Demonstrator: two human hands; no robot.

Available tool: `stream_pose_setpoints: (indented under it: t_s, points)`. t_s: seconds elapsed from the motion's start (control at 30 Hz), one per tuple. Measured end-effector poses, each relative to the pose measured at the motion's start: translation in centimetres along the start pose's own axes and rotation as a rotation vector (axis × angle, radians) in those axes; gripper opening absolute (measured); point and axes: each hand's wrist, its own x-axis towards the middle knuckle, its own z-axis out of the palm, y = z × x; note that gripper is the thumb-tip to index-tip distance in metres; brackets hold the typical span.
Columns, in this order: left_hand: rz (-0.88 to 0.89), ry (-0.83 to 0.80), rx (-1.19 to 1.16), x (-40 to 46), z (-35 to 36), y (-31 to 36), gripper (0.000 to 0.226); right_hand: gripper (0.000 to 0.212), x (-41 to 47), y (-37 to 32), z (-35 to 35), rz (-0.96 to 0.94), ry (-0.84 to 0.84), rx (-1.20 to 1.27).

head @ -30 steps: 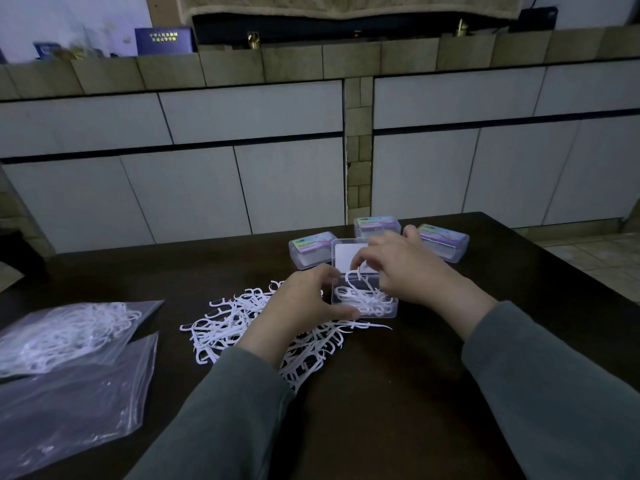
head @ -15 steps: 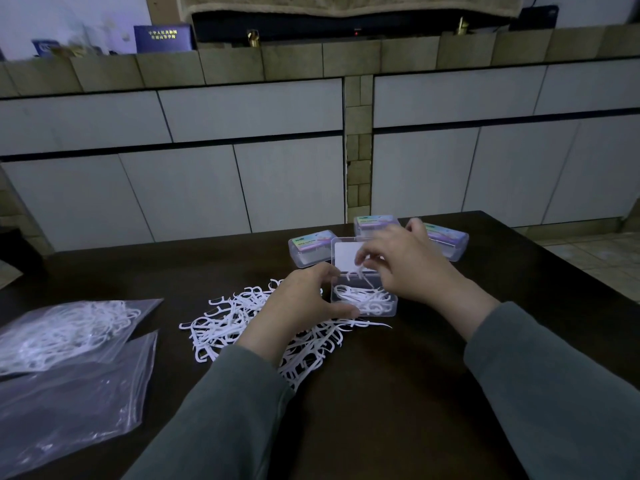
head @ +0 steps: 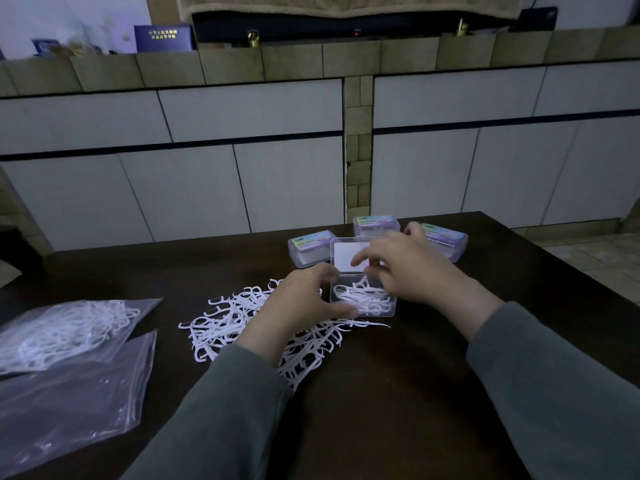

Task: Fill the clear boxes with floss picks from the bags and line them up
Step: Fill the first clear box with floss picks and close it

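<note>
Just right of frame centre the open box (head: pixel 363 299) sits on the dark table (head: pixel 398 393), lid up, with a loose tangle of picks (head: pixel 360 296) inside. The left hand (head: pixel 301 303) grips its left wall, thumb at the near corner and fingers curled over the rim. The right hand (head: pixel 408 268) hangs over the box with fingers bent down toward the picks; it seems to pinch 1, though blur makes this uncertain.

The loose pile (head: pixel 242 320) lies left of the box and under the left wrist. At lower left lie 2 bags (head: pixel 62 330), the upper 1 holding picks. Behind the open box stand 3 shut boxes (head: pixel 311 247).

The picks are probably very light, thin and springy, with hooked heads that snag each other, so a bunch should lift as a clump. Best taken by the straight handles in a small aligned bundle. The box is light, thin plastic and likely to slide, so bracing its wall suits.
</note>
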Motion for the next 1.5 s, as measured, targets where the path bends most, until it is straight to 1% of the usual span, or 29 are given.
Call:
stream_pose_setpoints:
  t_s: [0.07,0.13,0.3,0.7,0.77,0.9,1.0,1.17,1.33,1.5]
  points:
    - [-0.005,0.006,0.005,-0.1,0.0,0.0,0.075,0.021,-0.1,0.3,0.6,0.009,-0.068,-0.054]
    - [-0.013,0.003,0.007,-0.1,0.0,0.1,0.075,0.018,-0.1,0.6,0.9,0.016,-0.101,-0.072]
    - [-0.014,0.003,-0.014,-0.1,-0.1,0.1,0.075,0.013,-0.1,0.6,1.1,0.019,-0.108,-0.056]
    - [-0.012,-0.01,0.005,-0.2,-0.2,0.3,0.075,0.038,0.0,-0.1,1.1,0.005,-0.174,-0.156]
    - [-0.01,-0.01,0.005,-0.2,-0.2,0.3,0.075,0.038,0.0,-0.2,1.0,-0.012,-0.164,-0.176]
    - [-0.006,-0.009,0.003,-0.3,-0.2,0.3,0.074,0.026,0.1,-0.2,0.9,0.008,-0.104,-0.118]
    - [-0.006,-0.003,0.002,-0.3,-0.3,0.3,0.075,0.021,0.0,0.0,1.0,0.038,-0.047,-0.102]
    - [-0.006,-0.007,-0.009,-0.3,-0.3,0.3,0.075,0.026,-0.1,-0.2,0.9,0.023,-0.073,-0.113]
    - [-0.004,-0.002,-0.006,-0.3,-0.3,0.3,0.074,0.023,0.1,-0.5,1.0,-0.03,-0.093,-0.141]
    - [-0.004,0.0,-0.005,-0.3,-0.3,0.3,0.074,0.02,0.2,-0.3,0.9,-0.004,-0.032,-0.092]
